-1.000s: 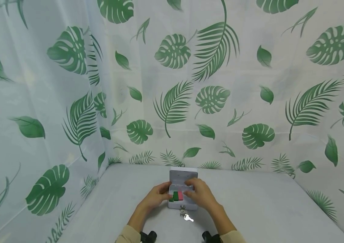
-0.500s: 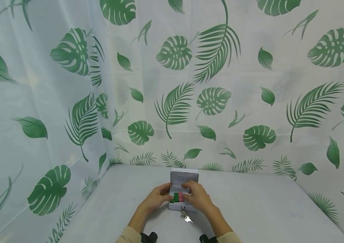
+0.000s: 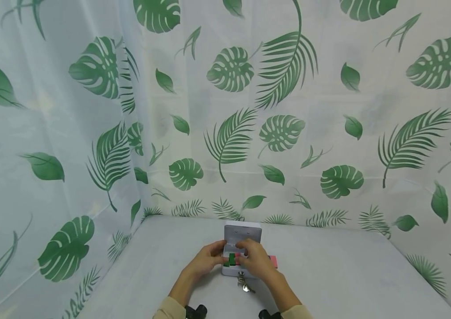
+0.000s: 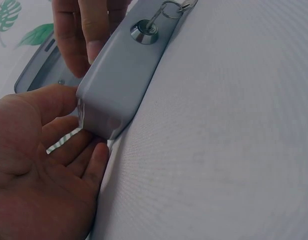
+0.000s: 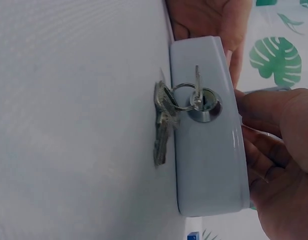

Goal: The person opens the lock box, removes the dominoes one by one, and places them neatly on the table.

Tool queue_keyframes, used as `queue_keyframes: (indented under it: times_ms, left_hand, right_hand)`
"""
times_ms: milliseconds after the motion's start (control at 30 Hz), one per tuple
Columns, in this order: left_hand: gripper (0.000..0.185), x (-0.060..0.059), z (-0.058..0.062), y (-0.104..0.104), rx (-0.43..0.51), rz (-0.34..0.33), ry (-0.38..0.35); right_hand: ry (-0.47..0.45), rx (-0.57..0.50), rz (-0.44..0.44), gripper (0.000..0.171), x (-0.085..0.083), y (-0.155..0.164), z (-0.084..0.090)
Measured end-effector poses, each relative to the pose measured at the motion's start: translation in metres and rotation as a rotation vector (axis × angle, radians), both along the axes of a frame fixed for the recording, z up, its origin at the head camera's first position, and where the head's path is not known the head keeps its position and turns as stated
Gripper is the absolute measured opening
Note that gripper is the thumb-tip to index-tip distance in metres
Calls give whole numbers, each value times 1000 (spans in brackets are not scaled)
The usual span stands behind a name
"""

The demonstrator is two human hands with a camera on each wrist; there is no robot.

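A small grey metal cash box (image 3: 229,271) sits on the table with its lid (image 3: 242,231) raised. My left hand (image 3: 205,261) grips the box's left corner (image 4: 101,117), thumb on top and fingers below. My right hand (image 3: 255,262) reaches over the front rim, its fingers (image 5: 258,160) curled inside the box. A green piece (image 3: 231,259) lies in the box, and a pink piece (image 3: 274,261) pokes out past the right side of my right hand, which seems to hold it. A key (image 5: 197,90) sits in the front lock (image 4: 144,31), with a bunch of keys (image 5: 161,122) hanging from it.
The grey table (image 3: 329,274) is enclosed by a white curtain with green leaf print (image 3: 229,133) at the back and on both sides. The box stands near the table's front middle.
My right hand has slid left and lower over the box's contents. A pink piece now shows to the right of that hand, outside the box's edge. My left hand stays on the box.
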State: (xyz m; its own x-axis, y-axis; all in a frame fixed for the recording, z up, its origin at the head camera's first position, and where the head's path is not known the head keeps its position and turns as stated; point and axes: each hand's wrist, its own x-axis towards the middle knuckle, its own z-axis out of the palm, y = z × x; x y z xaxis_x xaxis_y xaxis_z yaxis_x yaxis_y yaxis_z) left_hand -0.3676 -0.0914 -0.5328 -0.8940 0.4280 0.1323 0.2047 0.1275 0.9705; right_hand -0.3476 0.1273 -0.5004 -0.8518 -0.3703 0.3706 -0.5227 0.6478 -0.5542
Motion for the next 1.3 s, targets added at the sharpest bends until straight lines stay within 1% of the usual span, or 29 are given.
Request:
queue_keyframes:
  times_ms: [200,533,933,1300]
  left_hand:
    - [64,0,0,0,0,0,0]
    - [62,-1,-1,1,-5,5,2]
    - [63,2,1,1,-6,7,-4]
    - [62,-1,0,1,-1,15,-8]
  right_hand:
    - [-29,-2,-7,35,0,-1,-3]
    - [-31,1,1,34,0,-3,-4]
    - [-38,13,3,35,-1,-3,-6]
    - [-71,53,-21,36,-6,-2,-7]
